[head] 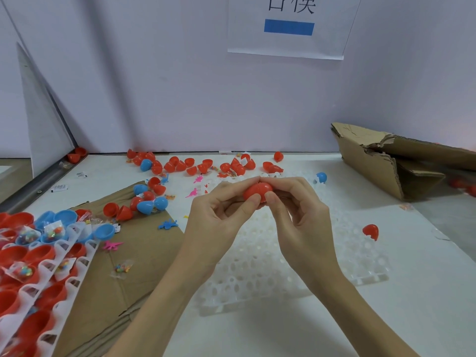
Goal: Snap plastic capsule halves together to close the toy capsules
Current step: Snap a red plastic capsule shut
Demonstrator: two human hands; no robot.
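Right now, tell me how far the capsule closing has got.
Done: closed red and blue capsules lie scattered along the back of the table. In hand: the left hand and right hand press a red capsule together above the empty white tray; its seam still shows. Left: many open red and blue halves wait in the tray at left, some holding toy bags.
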